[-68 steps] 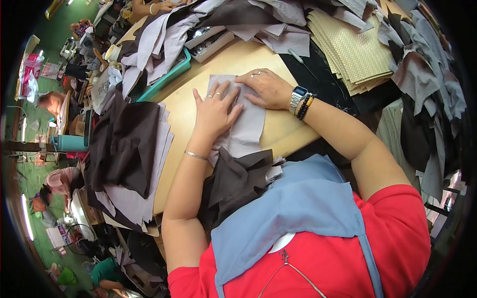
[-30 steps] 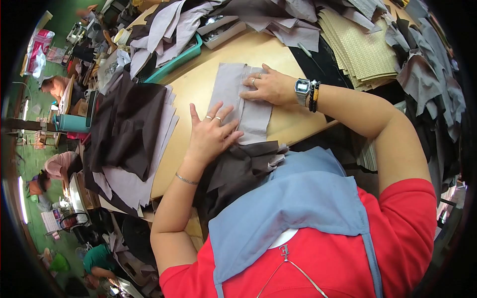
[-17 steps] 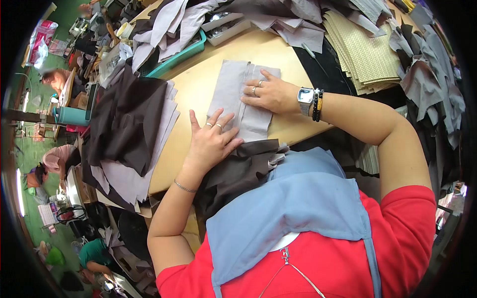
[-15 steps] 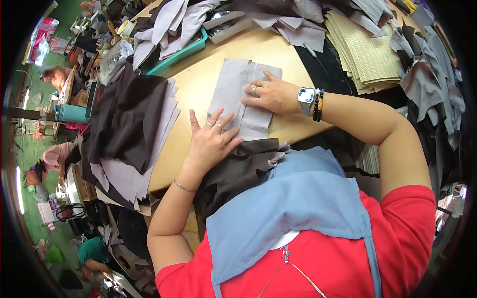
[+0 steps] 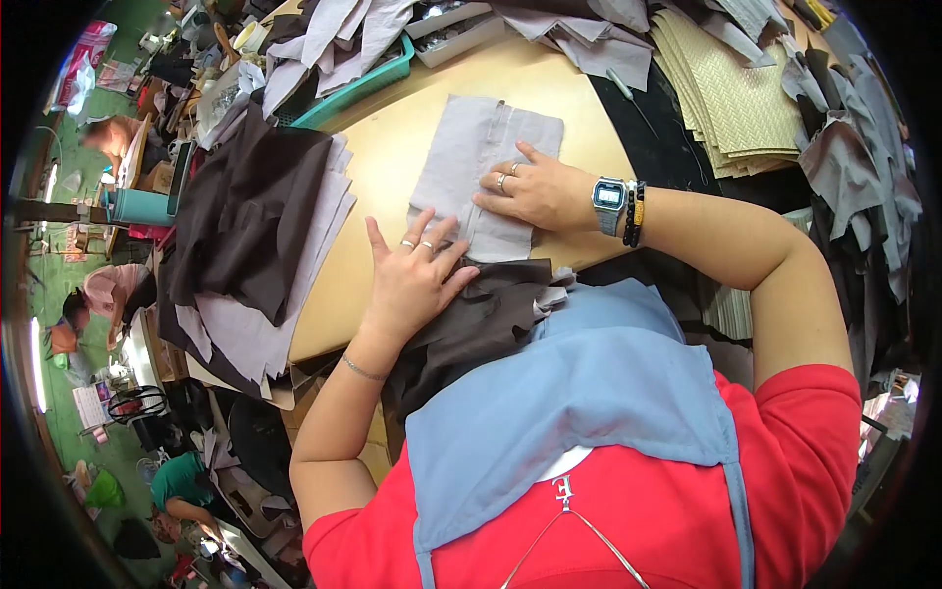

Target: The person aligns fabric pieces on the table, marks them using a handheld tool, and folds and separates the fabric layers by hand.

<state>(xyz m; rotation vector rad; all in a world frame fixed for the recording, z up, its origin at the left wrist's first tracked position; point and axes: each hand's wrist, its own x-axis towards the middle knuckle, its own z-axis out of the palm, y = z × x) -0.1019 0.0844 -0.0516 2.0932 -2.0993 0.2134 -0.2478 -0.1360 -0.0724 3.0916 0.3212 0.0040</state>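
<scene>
A light grey cloth piece (image 5: pixel 453 147) with a seam running down its middle lies flat on the pale wooden table (image 5: pixel 378 133). My left hand (image 5: pixel 412 280) rests at its lower left edge with the fingers spread. On the right half of the cloth lies my right hand (image 5: pixel 530 188), palm down, fingers stretched toward the seam. Neither hand grips anything. Dark brown cloth (image 5: pixel 476 319) is bunched below the grey piece, between the table edge and the blue apron (image 5: pixel 579 378), partly under my left hand.
Dark and grey cloth layers (image 5: pixel 250 221) are stacked at the left. Behind stand a teal basket (image 5: pixel 363 88) and a white box (image 5: pixel 456 41) of small items. A pointed tool (image 5: pixel 620 83) and woven yellowish sheets (image 5: pixel 731 93) lie at the right. Other people sit far left.
Compared with the earliest frame, my right hand has moved right and down, and my left hand has shifted slightly left and down. More of the grey cloth and its seam is now uncovered.
</scene>
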